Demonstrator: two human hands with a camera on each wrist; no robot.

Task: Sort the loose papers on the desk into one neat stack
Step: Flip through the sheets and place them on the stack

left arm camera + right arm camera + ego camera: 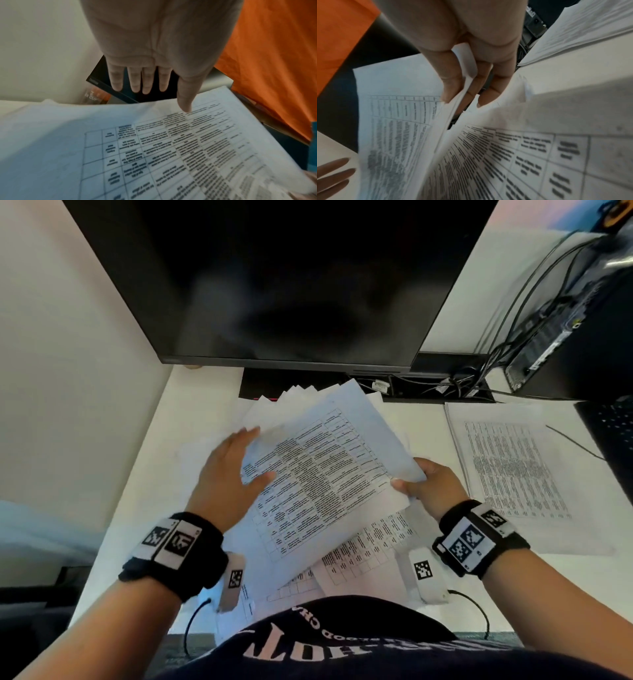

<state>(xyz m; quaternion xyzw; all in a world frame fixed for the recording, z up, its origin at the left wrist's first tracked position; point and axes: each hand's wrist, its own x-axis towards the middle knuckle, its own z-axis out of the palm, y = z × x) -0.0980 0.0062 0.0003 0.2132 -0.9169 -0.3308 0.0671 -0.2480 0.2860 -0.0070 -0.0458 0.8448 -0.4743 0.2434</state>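
Observation:
A bundle of white sheets printed with tables [329, 470] is lifted above the desk in front of the monitor, fanned out at its far end. My right hand [428, 484] pinches the bundle's right edge, thumb on top and fingers [488, 93] under it. My left hand [236, 467] is at the bundle's left edge with straight fingers [133, 79] and its thumb [185, 100] on the top sheet [188, 148]. More printed sheets [370, 546] lie loose on the desk beneath. A separate stack [513, 470] lies flat at the right.
A large dark monitor [274, 282] stands right behind the papers. A black computer case [582, 330] with cables [459, 378] sits at the back right. A dark keyboard corner [613, 426] shows at the right edge. White wall on the left.

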